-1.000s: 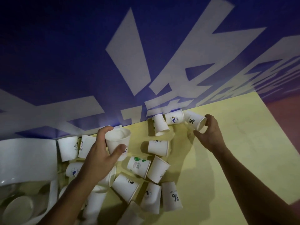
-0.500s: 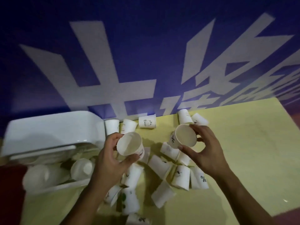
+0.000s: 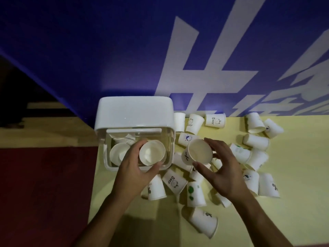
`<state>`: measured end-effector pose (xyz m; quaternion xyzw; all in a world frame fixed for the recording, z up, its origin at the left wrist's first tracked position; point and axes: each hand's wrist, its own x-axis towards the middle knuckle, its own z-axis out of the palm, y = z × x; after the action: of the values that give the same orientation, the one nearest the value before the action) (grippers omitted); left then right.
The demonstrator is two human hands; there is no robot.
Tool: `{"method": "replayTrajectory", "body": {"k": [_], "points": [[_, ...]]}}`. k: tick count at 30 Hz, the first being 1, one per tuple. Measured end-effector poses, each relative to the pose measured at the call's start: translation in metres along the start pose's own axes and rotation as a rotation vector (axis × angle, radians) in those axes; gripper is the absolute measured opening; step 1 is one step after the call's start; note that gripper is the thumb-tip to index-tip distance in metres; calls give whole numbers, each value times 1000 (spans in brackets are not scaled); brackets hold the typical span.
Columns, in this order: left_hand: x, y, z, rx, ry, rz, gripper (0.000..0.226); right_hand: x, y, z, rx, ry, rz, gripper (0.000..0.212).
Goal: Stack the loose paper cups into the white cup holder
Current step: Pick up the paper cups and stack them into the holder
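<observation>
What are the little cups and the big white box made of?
Cups: probably paper. They look matte white, with thin walls, rolled rims and small printed pictures and words.
Box: probably plastic. Its white top is smooth and slightly shiny, and its sides are see-through, so the cups inside show. The light is dim, so this is a best guess.

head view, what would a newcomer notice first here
Two hands each holding a paper cup: the left hand holds one cup over the open white cup holder, the right hand another cup just beside it. Loose cups lie tipped all over the yellow table, against a blue wall with huge white lettering.
</observation>
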<state>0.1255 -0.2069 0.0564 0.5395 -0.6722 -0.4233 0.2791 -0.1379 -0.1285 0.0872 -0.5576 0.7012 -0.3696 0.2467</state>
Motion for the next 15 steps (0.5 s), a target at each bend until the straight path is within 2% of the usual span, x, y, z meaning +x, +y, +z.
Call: {"method": "replayTrajectory", "body": {"k": [6, 12, 15], "points": [[10, -20, 7, 128, -62, -40, 76, -8, -15, 19, -54, -11, 54, 69], [23, -31, 23, 254, -203, -135, 74, -9, -18, 23, -101, -22, 85, 72], [26, -35, 29, 279, -223, -201, 78, -9, -18, 25, -98, -27, 85, 72]]}}
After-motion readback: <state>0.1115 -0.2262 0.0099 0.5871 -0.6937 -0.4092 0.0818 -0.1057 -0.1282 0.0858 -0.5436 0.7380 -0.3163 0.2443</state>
